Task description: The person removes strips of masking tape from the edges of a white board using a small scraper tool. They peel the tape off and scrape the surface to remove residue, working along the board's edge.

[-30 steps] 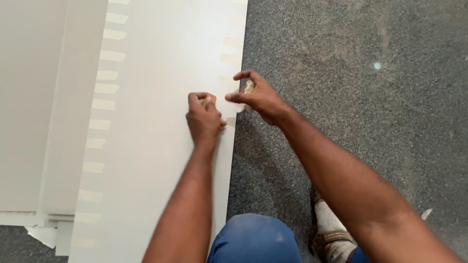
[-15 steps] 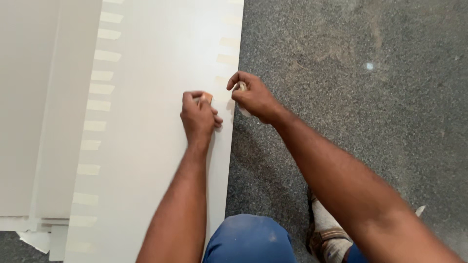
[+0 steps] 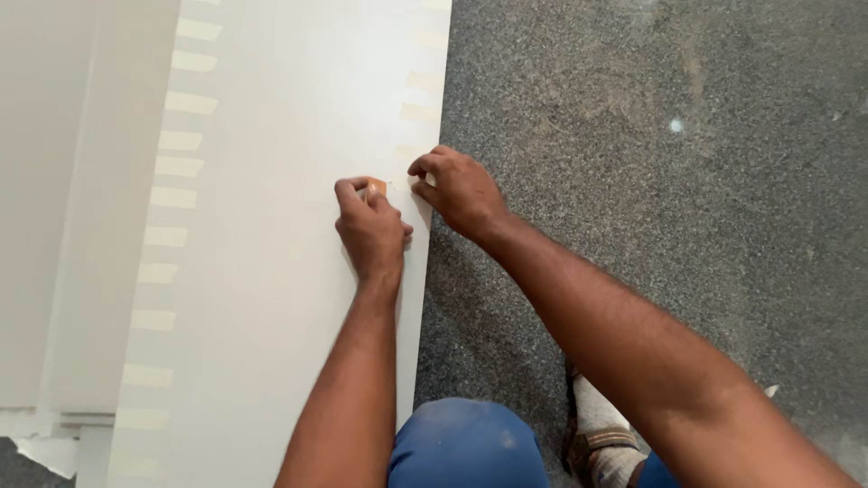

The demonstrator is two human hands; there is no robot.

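Observation:
A long white panel (image 3: 280, 271) lies flat on a grey speckled floor (image 3: 651, 163). Pale tape strips (image 3: 176, 167) run in a row along its left edge, and fainter tape strips (image 3: 423, 83) along its right edge. My left hand (image 3: 372, 230) rests on the panel close to the right edge, fingers curled around a small tan roll of tape (image 3: 376, 188). My right hand (image 3: 457, 188) is at the panel's right edge, its fingertips pinching the tape end just right of the roll.
A second white panel (image 3: 54, 208) lies to the left, partly under the first. My knee in blue cloth (image 3: 466, 443) and a sandalled foot (image 3: 601, 438) are at the bottom, on the floor by the panel's right edge.
Both hands stayed at the panel's right edge. The right hand shifted slightly toward the left hand and now pinches at the edge beside the roll.

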